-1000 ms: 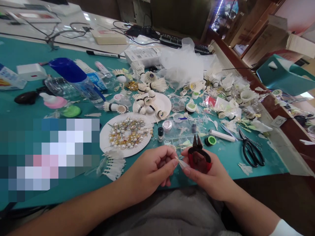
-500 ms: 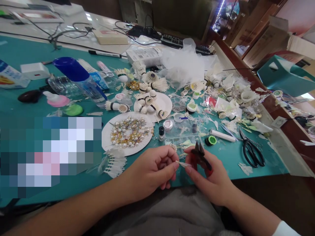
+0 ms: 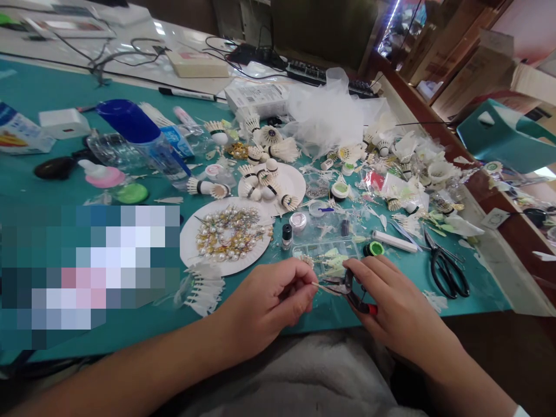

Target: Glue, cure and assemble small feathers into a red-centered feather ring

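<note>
Near the table's front edge, my left hand (image 3: 282, 301) pinches the thin end of a small white feather piece (image 3: 324, 286) between thumb and fingertips. My right hand (image 3: 386, 295) is closed round pliers (image 3: 351, 288) with dark jaws and red on the handle. The jaws point left and lie at the feather piece; whether they grip it is too small to tell. Just behind the hands sits a clear compartment box (image 3: 299, 251) with pale green pieces. A white plate (image 3: 189, 237) with pearl and gold sprays lies to the left.
Black scissors (image 3: 449, 272) lie at the right, near a white stick (image 3: 394, 241). Shuttlecocks (image 3: 284, 149) and white tulle (image 3: 325, 113) are heaped further back. A blue-capped bottle (image 3: 128, 121) stands at the left. Part of the left side is blurred into blocks.
My right hand has let go of the feather piece and turned the pliers from upright to pointing left, with the jaws now at the piece. My left hand has barely moved.
</note>
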`<control>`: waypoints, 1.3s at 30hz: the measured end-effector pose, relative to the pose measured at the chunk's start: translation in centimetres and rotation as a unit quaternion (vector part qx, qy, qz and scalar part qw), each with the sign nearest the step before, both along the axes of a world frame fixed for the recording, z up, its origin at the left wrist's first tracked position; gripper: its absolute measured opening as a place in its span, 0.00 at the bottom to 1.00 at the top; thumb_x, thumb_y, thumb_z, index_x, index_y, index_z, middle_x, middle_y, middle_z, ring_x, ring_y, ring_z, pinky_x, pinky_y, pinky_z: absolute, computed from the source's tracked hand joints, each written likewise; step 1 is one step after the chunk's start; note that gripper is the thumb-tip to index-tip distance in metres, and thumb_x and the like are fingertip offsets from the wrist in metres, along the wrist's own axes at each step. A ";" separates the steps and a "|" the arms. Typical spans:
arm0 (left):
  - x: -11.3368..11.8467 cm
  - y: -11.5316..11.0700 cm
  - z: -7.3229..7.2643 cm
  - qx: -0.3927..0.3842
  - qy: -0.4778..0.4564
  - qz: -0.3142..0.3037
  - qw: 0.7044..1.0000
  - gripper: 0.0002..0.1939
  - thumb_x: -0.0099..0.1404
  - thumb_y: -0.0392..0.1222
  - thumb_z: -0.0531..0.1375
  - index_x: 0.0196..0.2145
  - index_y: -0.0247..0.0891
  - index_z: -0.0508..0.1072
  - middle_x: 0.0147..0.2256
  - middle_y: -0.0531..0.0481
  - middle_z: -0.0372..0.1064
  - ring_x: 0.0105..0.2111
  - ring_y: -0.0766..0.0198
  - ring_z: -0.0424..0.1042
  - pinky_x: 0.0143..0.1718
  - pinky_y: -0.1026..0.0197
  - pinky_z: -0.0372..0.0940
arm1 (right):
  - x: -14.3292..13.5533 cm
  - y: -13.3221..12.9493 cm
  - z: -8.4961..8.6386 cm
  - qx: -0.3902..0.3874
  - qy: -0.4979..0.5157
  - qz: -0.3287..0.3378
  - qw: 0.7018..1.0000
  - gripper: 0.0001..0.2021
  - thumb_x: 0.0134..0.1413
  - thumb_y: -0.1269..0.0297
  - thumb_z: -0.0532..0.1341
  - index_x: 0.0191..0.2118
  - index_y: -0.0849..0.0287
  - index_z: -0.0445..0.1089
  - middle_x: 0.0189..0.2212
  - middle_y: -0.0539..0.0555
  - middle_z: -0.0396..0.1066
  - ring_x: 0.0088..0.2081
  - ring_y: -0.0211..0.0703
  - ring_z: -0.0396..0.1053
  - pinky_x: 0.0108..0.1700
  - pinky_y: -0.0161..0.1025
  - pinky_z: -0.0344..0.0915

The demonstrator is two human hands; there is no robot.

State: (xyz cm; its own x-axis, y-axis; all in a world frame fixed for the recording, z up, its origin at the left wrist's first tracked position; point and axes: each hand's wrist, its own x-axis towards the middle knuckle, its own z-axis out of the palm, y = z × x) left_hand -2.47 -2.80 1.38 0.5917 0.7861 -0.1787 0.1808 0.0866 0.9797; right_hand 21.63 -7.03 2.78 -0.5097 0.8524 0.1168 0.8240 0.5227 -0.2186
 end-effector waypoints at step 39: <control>-0.2 0.2 -0.1 0.071 0.069 -0.012 0.995 0.11 0.72 0.46 0.53 0.33 0.41 0.68 0.21 0.58 0.66 0.21 0.68 0.67 0.23 0.68 0.60 | -0.5 0.3 -0.5 -0.079 0.015 0.002 0.997 0.28 0.48 0.81 0.54 0.57 0.60 0.60 0.42 0.59 0.71 0.42 0.53 0.69 0.42 0.48 0.72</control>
